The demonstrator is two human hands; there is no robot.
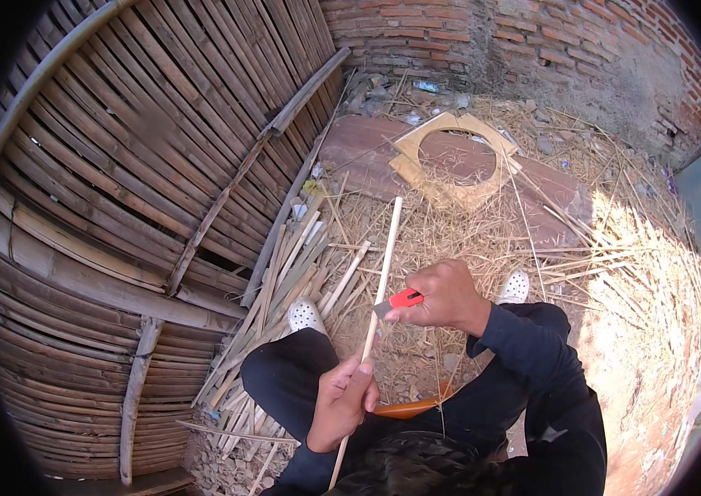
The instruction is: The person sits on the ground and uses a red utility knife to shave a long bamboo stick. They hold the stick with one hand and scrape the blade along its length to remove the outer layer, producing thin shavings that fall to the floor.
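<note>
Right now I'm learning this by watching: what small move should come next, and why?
Probably push the knife away along the stick: the right hand has its blade against it, while the left hand grips it lower down, behind the blade.

No signs, labels or screens are showing. Only a few crumpled wrapper scraps are lying in the litter: a pale bluish wrapper scrap (426, 86) by the brick wall (416, 33) and a yellow wrapper scrap (312, 188) beside the bamboo strips (284, 273).
</note>
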